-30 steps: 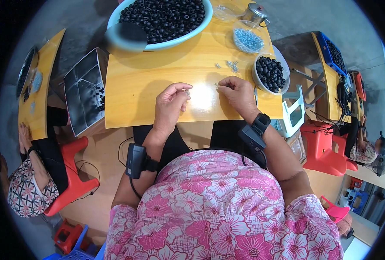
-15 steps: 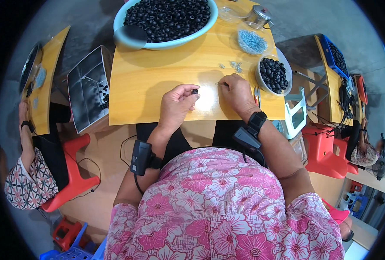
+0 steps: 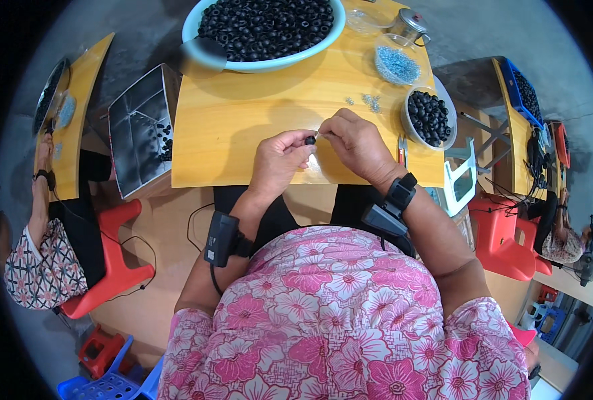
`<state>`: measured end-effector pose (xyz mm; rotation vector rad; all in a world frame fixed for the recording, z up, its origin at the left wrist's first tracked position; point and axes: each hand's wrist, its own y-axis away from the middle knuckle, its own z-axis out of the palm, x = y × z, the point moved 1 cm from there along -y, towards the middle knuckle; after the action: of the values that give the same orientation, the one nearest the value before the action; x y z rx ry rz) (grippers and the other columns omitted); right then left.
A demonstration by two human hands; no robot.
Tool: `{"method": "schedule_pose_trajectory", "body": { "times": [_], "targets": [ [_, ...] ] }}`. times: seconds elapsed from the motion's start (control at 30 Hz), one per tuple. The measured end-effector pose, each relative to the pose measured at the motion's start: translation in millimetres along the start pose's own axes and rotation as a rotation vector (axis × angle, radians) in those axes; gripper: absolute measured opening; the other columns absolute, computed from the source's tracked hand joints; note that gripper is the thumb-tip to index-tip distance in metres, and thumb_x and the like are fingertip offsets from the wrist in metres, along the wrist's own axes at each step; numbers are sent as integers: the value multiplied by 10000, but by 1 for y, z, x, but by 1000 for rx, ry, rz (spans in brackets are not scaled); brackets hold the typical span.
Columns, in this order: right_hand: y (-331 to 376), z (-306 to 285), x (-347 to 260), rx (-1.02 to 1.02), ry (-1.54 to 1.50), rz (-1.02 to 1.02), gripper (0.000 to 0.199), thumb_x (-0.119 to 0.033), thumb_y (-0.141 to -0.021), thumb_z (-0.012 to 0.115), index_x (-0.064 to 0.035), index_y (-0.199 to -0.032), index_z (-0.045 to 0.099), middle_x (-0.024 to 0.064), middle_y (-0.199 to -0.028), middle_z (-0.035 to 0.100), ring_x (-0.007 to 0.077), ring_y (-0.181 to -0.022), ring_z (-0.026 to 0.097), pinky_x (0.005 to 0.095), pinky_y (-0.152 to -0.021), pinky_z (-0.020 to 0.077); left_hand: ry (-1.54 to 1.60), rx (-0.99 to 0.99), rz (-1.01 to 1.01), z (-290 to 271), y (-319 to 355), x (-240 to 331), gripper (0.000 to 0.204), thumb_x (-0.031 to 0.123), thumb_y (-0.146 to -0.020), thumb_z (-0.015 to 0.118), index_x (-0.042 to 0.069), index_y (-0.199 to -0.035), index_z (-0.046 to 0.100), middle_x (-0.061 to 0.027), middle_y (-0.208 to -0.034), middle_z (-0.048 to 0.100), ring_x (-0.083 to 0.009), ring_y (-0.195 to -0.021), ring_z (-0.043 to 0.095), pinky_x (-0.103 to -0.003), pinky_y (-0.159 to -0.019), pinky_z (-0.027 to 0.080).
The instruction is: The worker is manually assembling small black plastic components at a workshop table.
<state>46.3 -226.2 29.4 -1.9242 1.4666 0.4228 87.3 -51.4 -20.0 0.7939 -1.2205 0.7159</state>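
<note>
Over the near part of the yellow tabletop (image 3: 223,143), my left hand (image 3: 278,162) pinches a small round black plastic piece (image 3: 310,141) between thumb and fingers. My right hand (image 3: 355,143) is closed in a pinch close beside it. A tiny pale thing shows at its fingertips, too small to name, right at the black piece. Beyond my right hand lies a little pile of tiny clear pieces (image 3: 372,103). To its right stands a clear bowl (image 3: 451,127) of black pieces, and near my right wrist is a red-handled hand tool (image 3: 402,152).
A light-blue basin (image 3: 276,65) heaped with hollow black pieces stands at the back. Behind the bowl are a tub of bluish clear bits (image 3: 398,65) and a metal lidded cup (image 3: 410,25). A lined box (image 3: 140,133) stands left. Other people sit at tables on both sides.
My right hand has moved left to meet the black piece in my left hand. The left hand keeps its pinch. The view has shifted slightly.
</note>
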Motion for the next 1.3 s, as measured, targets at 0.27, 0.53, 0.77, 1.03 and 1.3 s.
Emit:
{"method": "schedule_pose_trajectory", "body": {
  "times": [0.27, 0.53, 0.77, 1.03, 1.3],
  "targets": [
    [-4, -2, -13, -181, 353, -131, 139, -87, -783, 582, -31, -910, 570, 133, -844, 534, 308, -711, 610, 381, -648, 519, -5, 3, -33, -2, 0, -1, 233, 43, -878, 626, -37, -1095, 645, -13, -824, 627, -53, -665, 545, -198, -610, 474],
    [-13, 2, -23, -200, 422, -158, 107, -83, -779, 582, -31, -871, 571, 123, -822, 536, 287, -720, 617, 373, -645, 514, 16, 0, -50, -6, -2, 3, 260, 57, -858, 651, -37, -1100, 647, -17, -821, 637, -62, -651, 567, -202, -597, 478],
    [-7, 6, -8, -18, -248, 278, 191, -106, -874, 595, -8, -1029, 650, 89, -765, 611, 167, -681, 585, 282, -612, 478, 104, -40, -27, -9, -1, 5, 260, 62, -873, 615, -24, -1116, 646, -11, -841, 639, -57, -662, 565, -195, -596, 469],
    [9, 12, 2, 79, -1016, 772, 245, -86, -939, 513, 29, -1111, 644, 1, -725, 564, 91, -671, 538, 216, -667, 457, 90, -62, -47, -13, 0, 3, 295, 27, -873, 559, -15, -1158, 624, -19, -872, 639, -50, -680, 556, -178, -611, 470],
    [14, 18, 5, 55, -883, 684, 187, -96, -928, 566, -6, -1075, 639, 24, -836, 628, 80, -724, 564, 221, -686, 484, 70, -66, -19, -12, 0, 4, 280, 19, -886, 562, 0, -1158, 626, -24, -901, 640, -53, -696, 563, -180, -624, 485]
  ]
}}
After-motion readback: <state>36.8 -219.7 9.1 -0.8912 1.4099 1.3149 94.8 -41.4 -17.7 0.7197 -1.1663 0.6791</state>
